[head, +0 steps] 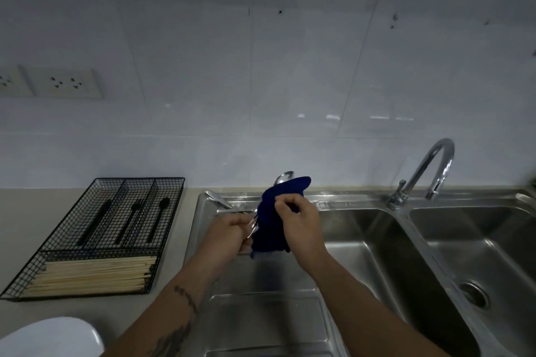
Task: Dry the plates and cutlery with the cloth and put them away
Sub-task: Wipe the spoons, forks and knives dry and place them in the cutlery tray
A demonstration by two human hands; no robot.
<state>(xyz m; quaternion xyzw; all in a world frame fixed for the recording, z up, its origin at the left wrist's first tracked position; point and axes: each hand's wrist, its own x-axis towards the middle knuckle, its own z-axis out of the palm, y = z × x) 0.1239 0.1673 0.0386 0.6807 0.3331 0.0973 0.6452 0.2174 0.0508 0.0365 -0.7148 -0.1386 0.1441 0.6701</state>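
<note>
- Pale wall tiles back a grey counter (174,293) with a steel double sink (377,240) and its draining board.
- Left hand (229,238) curls its fingers round the handles of a few steel cutlery pieces, holding them over the draining board so drips fall there.
- Right hand (298,217) pinches the blue cloth (272,229) round one piece; a spoon (284,177) bowl pokes out above the cloth (the wiping stroke seems to run along it).
- More cutlery (219,199) lies at the draining board's far edge, probably not yet dried.
- Black wire tray (95,238) sits just left of the sink, holding dark utensils and pale chopsticks: likely the cutlery's destination.
- White plate (52,336) lies near the counter's front edge.
</note>
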